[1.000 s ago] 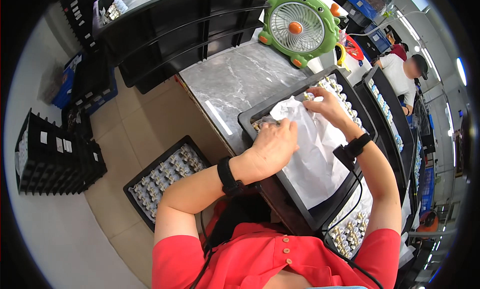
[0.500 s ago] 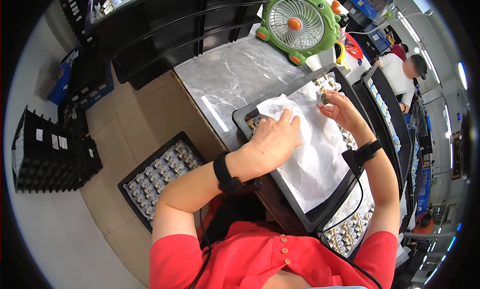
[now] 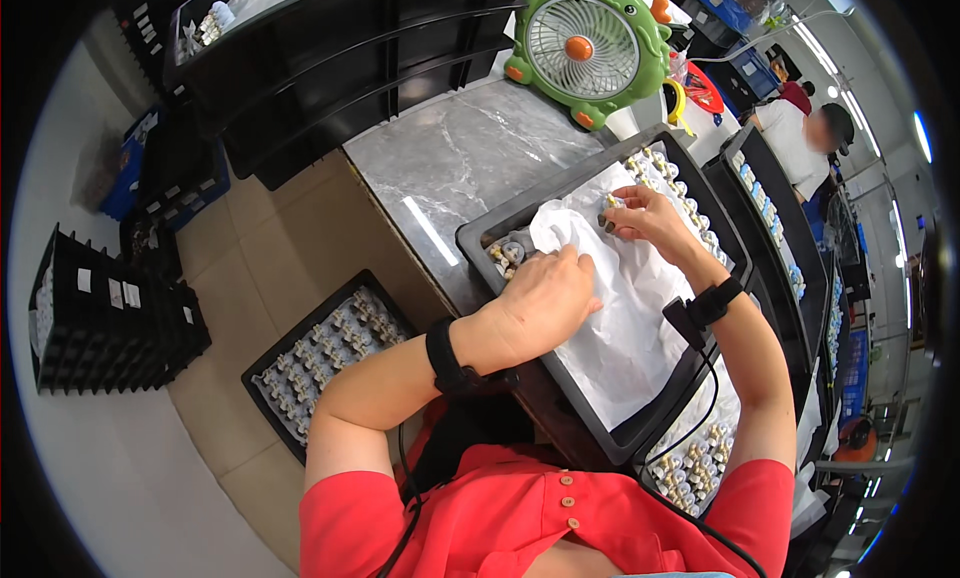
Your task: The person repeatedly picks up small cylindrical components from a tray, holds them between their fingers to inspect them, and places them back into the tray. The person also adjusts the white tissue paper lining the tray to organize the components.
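A black tray [image 3: 590, 415] lies on the table in front of me, lined with a crumpled white paper sheet [image 3: 625, 348]. My left hand [image 3: 548, 298] is curled over the sheet's left side, its fingertips partly hidden; the paper is bunched up beside it. Between the thumb and fingers of my right hand [image 3: 648, 221] is a small brass-and-white fitting [image 3: 608, 208], held just above the paper. Similar fittings [image 3: 665, 178] stand in a row along the tray's far right side. A few more fittings [image 3: 508, 250] show at its left corner, next to my left hand.
A green animal-shaped fan [image 3: 590, 53] stands on the grey marbled tabletop [image 3: 450, 143]. Down at my left lies another tray of fittings [image 3: 330, 353]. Stacked black trays [image 3: 115, 318] stand farther left. More loaded trays [image 3: 770, 218] line the right, with a co-worker [image 3: 795, 138] beyond.
My right hand has moved left over the paper with the fitting. My left hand's fingers have curled in, and more fittings show at the tray's left corner.
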Available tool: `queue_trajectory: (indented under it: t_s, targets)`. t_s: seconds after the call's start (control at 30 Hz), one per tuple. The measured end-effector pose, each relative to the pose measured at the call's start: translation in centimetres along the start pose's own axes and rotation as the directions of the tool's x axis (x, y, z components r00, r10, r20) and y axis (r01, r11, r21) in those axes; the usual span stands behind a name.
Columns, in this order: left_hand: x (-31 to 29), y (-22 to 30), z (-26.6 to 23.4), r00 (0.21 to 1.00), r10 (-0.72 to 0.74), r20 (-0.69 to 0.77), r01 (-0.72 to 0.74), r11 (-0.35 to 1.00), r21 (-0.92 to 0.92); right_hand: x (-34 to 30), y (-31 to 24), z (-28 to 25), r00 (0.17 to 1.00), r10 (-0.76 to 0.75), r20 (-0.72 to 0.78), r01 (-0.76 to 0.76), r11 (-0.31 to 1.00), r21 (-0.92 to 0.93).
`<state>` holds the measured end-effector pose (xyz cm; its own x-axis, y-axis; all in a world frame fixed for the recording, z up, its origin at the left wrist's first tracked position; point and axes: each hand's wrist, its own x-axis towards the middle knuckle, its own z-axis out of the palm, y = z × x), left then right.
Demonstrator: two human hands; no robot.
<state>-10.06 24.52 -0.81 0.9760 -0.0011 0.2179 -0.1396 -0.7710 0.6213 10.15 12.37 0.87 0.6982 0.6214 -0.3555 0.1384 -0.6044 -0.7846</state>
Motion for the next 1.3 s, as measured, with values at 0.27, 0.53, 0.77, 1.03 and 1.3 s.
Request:
queue_trajectory:
  t_s: [0.27, 0.53, 0.77, 1.03, 1.3]
  targets:
    - [0.0, 1.3, 0.9, 0.982, 0.15, -0.115, -0.148, 0.989, 0.029, 0.4, 0.2, -0.1, 0.999, -0.007, 0.046, 0.0, 0.989, 0.148]
    - [2.4, 3.9, 2.7, 0.878, 0.476, -0.051, -0.407, 0.797, 0.446, 0.6, 1.5, -3.4, 1.0, 0.026, 0.013, -0.029, 0.937, 0.349]
    - [2.7, 4.4, 2.2, 0.88, 0.473, 0.032, -0.453, 0.82, 0.35, 0.9, 2.8, -4.0, 0.996, -0.042, 0.085, 0.003, 0.912, 0.41]
    - [1.4, 2.7, 1.7, 0.926, 0.379, 0.0, -0.373, 0.911, 0.174, 0.4, 0.2, -1.6, 0.987, 0.008, 0.16, -0.067, 0.928, 0.365]
    - [-0.9, -0.7, 0.0, 0.992, 0.115, 0.055, -0.1, 0.97, -0.223, 0.8, -0.5, 1.8, 0.993, -0.117, -0.026, 0.112, 0.982, -0.151]
